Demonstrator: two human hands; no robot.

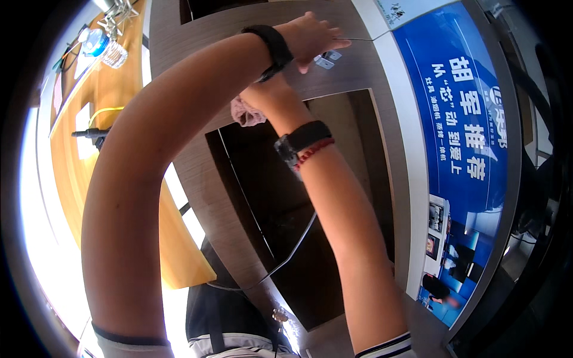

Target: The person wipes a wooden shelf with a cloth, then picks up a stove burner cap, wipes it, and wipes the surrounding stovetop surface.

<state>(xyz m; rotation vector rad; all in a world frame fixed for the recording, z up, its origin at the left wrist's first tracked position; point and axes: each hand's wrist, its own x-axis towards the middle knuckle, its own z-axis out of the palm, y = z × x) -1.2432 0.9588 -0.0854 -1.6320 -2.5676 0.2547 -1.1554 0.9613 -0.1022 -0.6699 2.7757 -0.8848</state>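
My left arm arcs across the top, and my left hand [310,39] reaches over a grey wood-grain cabinet panel [334,77], fingers spread and nothing visibly held. Close to its fingertips is a small metal bracket or hinge [327,58] on the panel; whether the hand touches it I cannot tell. My right hand [259,95] is behind the left forearm, its fingers mostly hidden. A bunched pink cloth [248,113] sticks out from under it, apparently in its grip. My left wrist wears a black band; the right one wears a dark watch and a red beaded bracelet.
Below my hands, the cabinet frames a dark rectangular opening [292,209], with a thin grey cable [292,256] across it. A wooden table [179,256] at left bears a plastic bottle [106,49] and a black plug [89,133]. A blue poster board [453,149] lines the right.
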